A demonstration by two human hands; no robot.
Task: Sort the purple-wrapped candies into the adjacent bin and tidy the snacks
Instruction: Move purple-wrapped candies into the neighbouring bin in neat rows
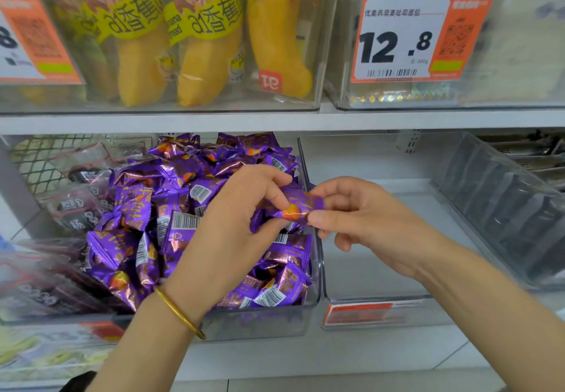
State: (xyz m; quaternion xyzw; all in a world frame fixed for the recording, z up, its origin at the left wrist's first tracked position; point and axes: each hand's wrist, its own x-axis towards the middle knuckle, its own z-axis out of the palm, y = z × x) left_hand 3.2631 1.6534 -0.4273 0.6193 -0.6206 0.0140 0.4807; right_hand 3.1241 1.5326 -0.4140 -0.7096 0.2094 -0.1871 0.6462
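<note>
Our left wrist carries a gold bangle (180, 312). Left hand (232, 223) is over the clear bin (318, 269); right hand (367, 220) is over the neighbouring bin (376, 287). One purple candy (301, 205) is held between both hands, above the wall where the two bins meet. Left fingers pinch its left end, and more purple wrapper shows under their curl. Right thumb and forefinger pinch its right end, the other fingers loosely bent. A heap of purple candies (146, 208) fills the clear bin, many barcode side up. Dark packets (76, 205) lie in the bin to the left. On the shelf (275, 119) above stand banana bread packs (208, 55) and a price tag (403, 37) reading 12.8.
</note>
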